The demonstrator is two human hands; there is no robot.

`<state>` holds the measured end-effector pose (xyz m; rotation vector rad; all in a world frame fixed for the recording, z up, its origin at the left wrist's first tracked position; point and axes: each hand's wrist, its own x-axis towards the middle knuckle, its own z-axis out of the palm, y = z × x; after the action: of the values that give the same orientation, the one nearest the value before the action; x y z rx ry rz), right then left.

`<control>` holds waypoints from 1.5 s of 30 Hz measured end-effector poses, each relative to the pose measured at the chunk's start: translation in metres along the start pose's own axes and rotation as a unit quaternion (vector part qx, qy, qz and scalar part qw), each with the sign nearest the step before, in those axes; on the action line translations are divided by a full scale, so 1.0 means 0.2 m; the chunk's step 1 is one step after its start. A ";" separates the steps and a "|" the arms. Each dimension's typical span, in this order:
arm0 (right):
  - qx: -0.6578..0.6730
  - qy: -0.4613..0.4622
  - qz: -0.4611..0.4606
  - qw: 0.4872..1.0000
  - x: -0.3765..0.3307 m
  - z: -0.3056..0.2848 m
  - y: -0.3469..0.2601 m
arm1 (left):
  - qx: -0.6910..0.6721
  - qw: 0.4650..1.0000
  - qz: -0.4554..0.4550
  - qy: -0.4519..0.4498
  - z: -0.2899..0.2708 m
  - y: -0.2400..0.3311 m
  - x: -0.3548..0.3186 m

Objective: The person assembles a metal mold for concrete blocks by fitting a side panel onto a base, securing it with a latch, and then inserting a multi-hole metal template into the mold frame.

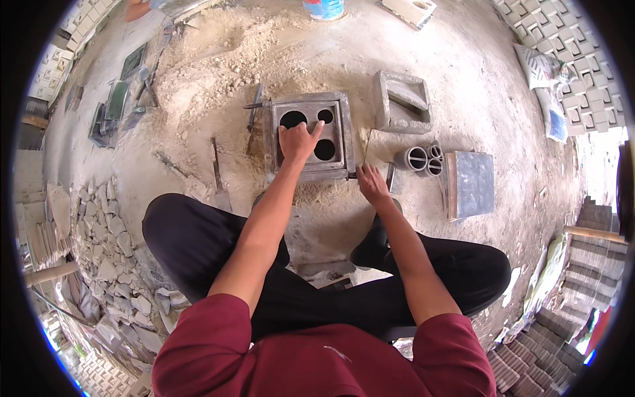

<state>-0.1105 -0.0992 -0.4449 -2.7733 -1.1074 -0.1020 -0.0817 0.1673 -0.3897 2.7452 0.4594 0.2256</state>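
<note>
The holed plate sat within its frame, the cylinders outside; left hand touched the plate, right hand neared the frame's corner, either grip impossible to tell

The ground is lit by bright, diffuse light, while the round openings are sunk in shadow. Highlights are blown out near the right rim. Straight edges are bent toward the border, which is fringed with blue at lower left; corners are masked in black.
</note>
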 end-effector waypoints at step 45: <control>0.211 -0.264 0.097 0.936 0.23 -0.11 0.01 | 0.011 1.000 -0.012 0.023 -0.01 -0.06 0.01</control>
<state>-0.0758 -0.0730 -0.4172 -2.5398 -0.8052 0.8439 -0.0843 0.1787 -0.3915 2.7599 0.5097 0.2804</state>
